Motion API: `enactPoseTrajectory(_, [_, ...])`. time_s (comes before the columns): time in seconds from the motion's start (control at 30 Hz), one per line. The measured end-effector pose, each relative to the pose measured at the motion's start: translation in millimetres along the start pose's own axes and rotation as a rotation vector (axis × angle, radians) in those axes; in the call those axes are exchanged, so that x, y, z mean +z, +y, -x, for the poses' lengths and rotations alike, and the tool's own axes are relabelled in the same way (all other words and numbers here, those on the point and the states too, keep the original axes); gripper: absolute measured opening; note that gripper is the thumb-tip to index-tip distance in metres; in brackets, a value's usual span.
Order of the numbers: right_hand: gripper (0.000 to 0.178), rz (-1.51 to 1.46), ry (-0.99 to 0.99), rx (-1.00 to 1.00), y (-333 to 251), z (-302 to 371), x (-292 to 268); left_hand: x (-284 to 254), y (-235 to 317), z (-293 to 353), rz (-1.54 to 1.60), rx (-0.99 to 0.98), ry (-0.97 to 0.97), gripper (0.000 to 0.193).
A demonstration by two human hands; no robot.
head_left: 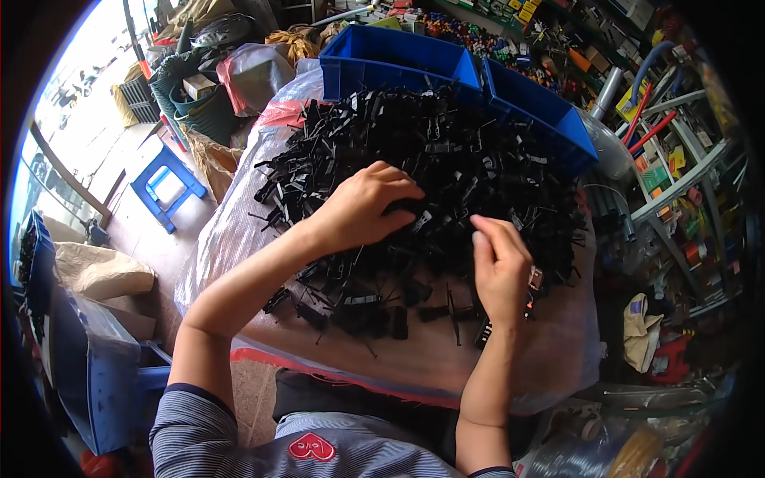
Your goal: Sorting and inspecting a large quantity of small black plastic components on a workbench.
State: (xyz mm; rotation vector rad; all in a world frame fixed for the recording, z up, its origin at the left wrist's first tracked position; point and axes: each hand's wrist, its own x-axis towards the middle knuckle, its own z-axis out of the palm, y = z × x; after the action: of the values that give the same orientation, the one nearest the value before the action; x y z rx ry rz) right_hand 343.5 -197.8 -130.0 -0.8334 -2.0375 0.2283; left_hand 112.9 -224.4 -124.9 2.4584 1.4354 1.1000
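Observation:
A large heap of small black plastic parts (319, 171), many with thin pin-like stems, covers the table in front of me. My left hand (368, 203) reaches over the middle of it, fingers bent and thumb below them. A dark plastic part seems to sit between thumb and fingers, blending into the heap. To the right, my right hand (504, 267) is raised at the heap's near side with thumb and index finger drawn together. Whatever it may hold is lost against the black parts. A patterned band (532, 288) circles my right wrist.
Two blue plastic bins (398, 68) (546, 119) stand behind the heap. Woven sheeting (239, 207) covers the table. A blue stool (167, 187) is on the floor at left. Crowded shelves and a metal rack (677, 191) line the right side.

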Motion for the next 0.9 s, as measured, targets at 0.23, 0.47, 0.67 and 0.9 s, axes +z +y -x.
enactPoseTrajectory(0.23, [0.026, -0.141, -0.356, -0.056, -25, 12, 28, 4, 6, 38, 0.107, 0.004, 0.198, 0.026])
enactPoseTrajectory(0.47, [0.014, -0.103, 0.020, -0.052, -24, 7, 33, -2, 26, 37, 0.061, 0.085, 0.262, 0.044])
enactPoseTrajectory(0.67, [0.015, -0.509, -0.060, 0.404, -27, 14, 30, 10, 33, 47, -0.119, 0.163, 0.151, 0.051])
enactPoseTrajectory(0.9, [0.017, -0.612, 0.054, 0.221, -35, 13, 26, 6, 27, 44, 0.143, 0.116, 0.297, 0.041])
